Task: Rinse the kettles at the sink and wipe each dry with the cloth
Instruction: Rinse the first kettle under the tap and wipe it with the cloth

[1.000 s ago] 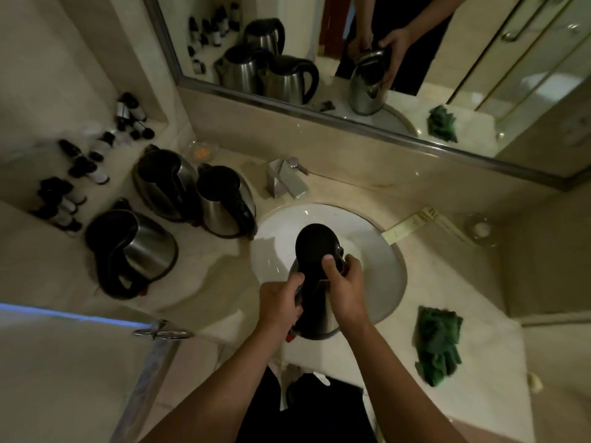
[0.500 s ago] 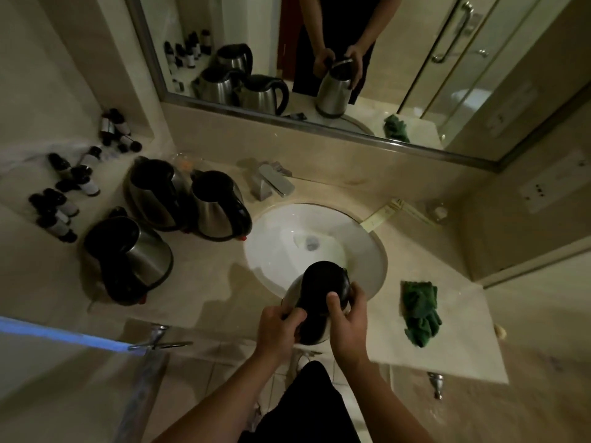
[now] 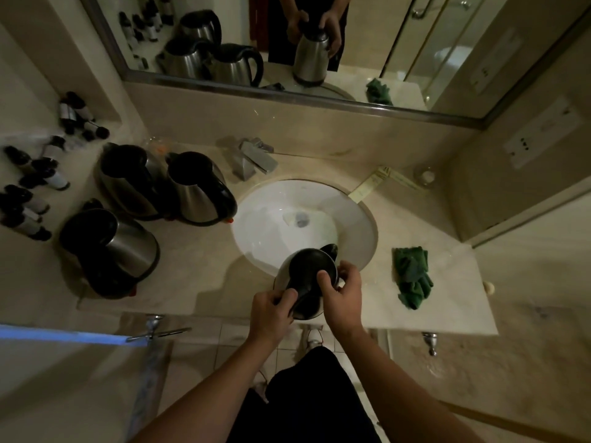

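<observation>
Currently, step in hand: one steel kettle (image 3: 307, 279) is held at the near rim of the wash basin (image 3: 271, 219); judged as the rinse stage, or the end of it, since no water is seen running from the tap (image 3: 256, 156).
Left hand (image 3: 271, 311): fingers curled around the kettle's near left side, at the handle end; closed on it.
Right hand (image 3: 343, 298): thumb laid on the black lid, fingers wrapped round the right wall; closed on it.
Kettle position: between both sets of fingers, roughly upright, spout pointing away from them toward the drain.
Green cloth (image 3: 412, 276): on the worktop (image 3: 198, 273), right of the right-hand fingers, near but apart, untouched.
Other kettles: three (image 3: 198, 190) stand left of the left-hand fingers, well apart.
Next move, judged: free the right hand and reach right for the cloth while the left hand keeps the kettle steady.
Caution: a wet steel wall may slip in a one-handed hold.
</observation>
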The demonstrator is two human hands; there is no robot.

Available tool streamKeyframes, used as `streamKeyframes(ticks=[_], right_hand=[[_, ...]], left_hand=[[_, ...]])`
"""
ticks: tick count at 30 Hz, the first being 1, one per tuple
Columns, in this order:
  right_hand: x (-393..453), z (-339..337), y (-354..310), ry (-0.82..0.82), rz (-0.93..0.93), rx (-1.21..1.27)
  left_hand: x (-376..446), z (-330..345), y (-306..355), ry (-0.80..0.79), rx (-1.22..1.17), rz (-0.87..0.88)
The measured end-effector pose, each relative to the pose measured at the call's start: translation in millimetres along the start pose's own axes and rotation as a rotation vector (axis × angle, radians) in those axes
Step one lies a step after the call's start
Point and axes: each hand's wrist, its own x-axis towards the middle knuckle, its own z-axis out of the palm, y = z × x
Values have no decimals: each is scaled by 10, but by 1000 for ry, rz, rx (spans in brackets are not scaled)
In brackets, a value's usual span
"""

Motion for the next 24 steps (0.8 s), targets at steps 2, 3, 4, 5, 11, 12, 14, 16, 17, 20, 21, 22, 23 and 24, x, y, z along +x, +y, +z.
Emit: streamKeyframes(ticks=[2, 3, 4, 5, 11, 12, 14, 16, 17, 20, 21, 22, 23, 24], right_hand=[[-36, -15, -20, -9, -28, -24], [-41, -30, -21, -20, -37, -38], [-34, -51, -3, -37, -45, -45], [-19, -83, 7, -56, -46, -50], [280, -475, 15, 1, -299, -239], [421, -547, 48, 67, -292, -353], [749, -718, 129, 152, -89, -635], [1041, -906, 231, 94, 223, -748], [1163, -986, 303, 44, 339, -743], [1404, -1112, 515, -88, 518, -710], [1482, -1126, 631, -132, 545, -696], [1539, -1129, 781, -160, 579, -683], [1654, -1130, 1079, -167, 596, -663], [1696, -1119, 1266, -158, 597, -642]], left_hand=[[-25, 0, -9, -10, -11, 8], [-29, 0, -20, -19, -16, 19], [-29, 1, -26, -25, -20, 26], [-22, 1, -33, -25, -21, 30], [2, 1, -109, 8, 49, 63], [11, -2, -123, 13, 62, 71], [23, -1, -145, 23, 89, 86], [27, 3, -163, 28, 103, 99], [31, 0, -180, 30, 103, 101], [48, -10, -222, 34, 121, 111], [54, -7, -231, 31, 124, 113], [60, -3, -236, 28, 127, 116], [60, 1, -240, 25, 129, 119], [58, 1, -237, 24, 130, 121]])
